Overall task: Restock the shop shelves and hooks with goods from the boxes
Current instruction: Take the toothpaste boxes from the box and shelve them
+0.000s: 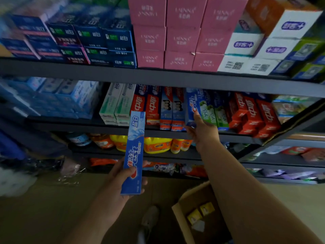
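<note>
Head view: left hand (pixel 121 175) grips a blue Crest box (pixel 134 152) near its lower end, thumb across the front, box upright below the middle shelf (pixel 70 123). Right hand (pixel 202 131) holds a second Crest box (pixel 191 106) standing on that shelf, between the Colgate boxes (pixel 172 108) and green boxes (pixel 209 111). An open carton (pixel 181 199) sits on the floor at lower right.
</note>
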Motion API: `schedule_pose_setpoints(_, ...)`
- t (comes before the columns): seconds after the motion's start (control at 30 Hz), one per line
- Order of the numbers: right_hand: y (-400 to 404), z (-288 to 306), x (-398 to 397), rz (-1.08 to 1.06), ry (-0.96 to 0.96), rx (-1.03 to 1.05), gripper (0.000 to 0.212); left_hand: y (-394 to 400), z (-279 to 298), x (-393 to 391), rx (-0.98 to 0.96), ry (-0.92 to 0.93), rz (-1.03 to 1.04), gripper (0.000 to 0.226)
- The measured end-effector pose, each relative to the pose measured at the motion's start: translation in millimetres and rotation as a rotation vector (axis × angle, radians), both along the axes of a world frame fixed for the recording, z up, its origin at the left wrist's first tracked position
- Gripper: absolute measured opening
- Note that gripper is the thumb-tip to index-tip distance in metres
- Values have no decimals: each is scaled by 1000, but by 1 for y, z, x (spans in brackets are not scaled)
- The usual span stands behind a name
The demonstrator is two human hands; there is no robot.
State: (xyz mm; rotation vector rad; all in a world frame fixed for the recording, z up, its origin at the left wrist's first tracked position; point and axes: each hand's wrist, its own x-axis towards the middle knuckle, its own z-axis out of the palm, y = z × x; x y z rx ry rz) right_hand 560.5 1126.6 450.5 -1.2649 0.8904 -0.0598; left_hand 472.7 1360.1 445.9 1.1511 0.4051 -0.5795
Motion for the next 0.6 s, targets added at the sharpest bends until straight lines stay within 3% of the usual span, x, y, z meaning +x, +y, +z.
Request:
schedule_pose_setpoints(0.07,3,-7,-2,-96,6,10,42,-1,-1,4,-28,28,14,47)
schedule_pose_setpoints(0.27,5,-4,-7,-284,57,291,28,-11,-4,15,-26,53,-20,49)
schedule_pose_setpoints(0.47,9,1,11,-272,52,326,29,-17,-2,25,-30,54,-39,47)
schedule_pose_setpoints(0.6,11,-4,13,-290,53,270,40,-18,-3,28,-17,50,-52,43)
